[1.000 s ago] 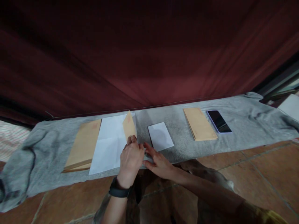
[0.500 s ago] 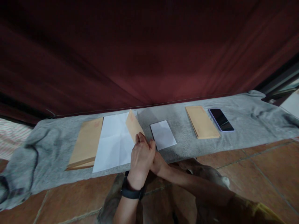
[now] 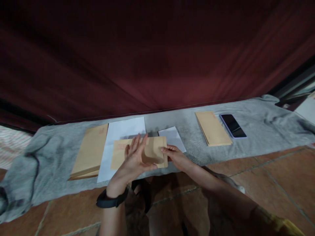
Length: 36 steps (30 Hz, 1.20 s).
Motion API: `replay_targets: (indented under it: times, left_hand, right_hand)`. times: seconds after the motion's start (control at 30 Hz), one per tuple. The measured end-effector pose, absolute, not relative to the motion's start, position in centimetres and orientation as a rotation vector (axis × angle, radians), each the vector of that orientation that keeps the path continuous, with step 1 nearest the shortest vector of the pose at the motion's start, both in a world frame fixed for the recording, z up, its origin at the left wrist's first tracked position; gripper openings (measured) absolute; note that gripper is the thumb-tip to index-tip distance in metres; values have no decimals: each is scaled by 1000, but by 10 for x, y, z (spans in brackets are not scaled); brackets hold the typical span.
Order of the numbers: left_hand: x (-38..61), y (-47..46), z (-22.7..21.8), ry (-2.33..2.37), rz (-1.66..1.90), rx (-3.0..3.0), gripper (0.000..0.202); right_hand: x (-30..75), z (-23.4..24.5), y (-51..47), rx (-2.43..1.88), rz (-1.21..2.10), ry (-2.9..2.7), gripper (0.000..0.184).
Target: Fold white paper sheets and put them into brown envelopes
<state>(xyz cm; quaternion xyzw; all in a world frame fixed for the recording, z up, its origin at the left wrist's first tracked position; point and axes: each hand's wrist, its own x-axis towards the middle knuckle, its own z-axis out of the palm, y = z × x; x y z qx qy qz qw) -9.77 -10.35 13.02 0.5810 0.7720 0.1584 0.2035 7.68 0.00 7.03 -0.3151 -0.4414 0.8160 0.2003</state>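
Note:
A tan paper envelope (image 3: 155,149) is held level above the cloth, its printed end toward the left. My right hand (image 3: 174,155) pinches its right end between thumb and fingers. My left hand (image 3: 135,155), with a dark band at the wrist, is over the envelope's middle, fingers spread and thumb stretched along the lower edge. Under the envelope's left part lies a creased white sheet (image 3: 128,126). Partly covered by the envelope and my right hand is a folded white paper (image 3: 173,135).
On the left, a stack of tan envelopes (image 3: 91,149) lies beside the sheet. Farther right are more tan envelopes (image 3: 213,128) and a phone (image 3: 233,126) in a purple case. Grey cloth (image 3: 265,131) covers the surface, with a dark red curtain (image 3: 157,65) behind.
The envelope has turned from a steep slant to lying crosswise. My hands, which were together, have come apart; the left has opened and moved left, the right now grips the right end.

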Motion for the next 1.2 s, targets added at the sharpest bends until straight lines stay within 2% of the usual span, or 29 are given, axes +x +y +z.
replay_targets:
  times: [0.17, 0.37, 0.47, 0.73, 0.97, 1.2]
  left_hand:
    - [-86, -104, 121, 2013, 241, 1630, 131]
    - [-83, -97, 114, 2019, 220, 1709, 132]
    - [-81, -94, 111, 1996, 234, 1731, 132]
    - [-80, -94, 108, 2068, 275, 1777, 134]
    - [-83, -98, 104, 2053, 372, 1825, 133]
    - [-85, -105, 101, 2015, 366, 1868, 136]
  right_hand:
    - [78, 70, 1, -964, 2302, -1217, 47]
    - [80, 78, 10, -902, 2355, -1203, 20]
    - [83, 80, 16, -921, 2335, -1198, 13]
    - [89, 77, 22, -810, 2374, -1314, 22]
    - [92, 74, 29, -789, 2407, -1436, 36]
    - [87, 72, 24, -776, 2222, -1585, 36]
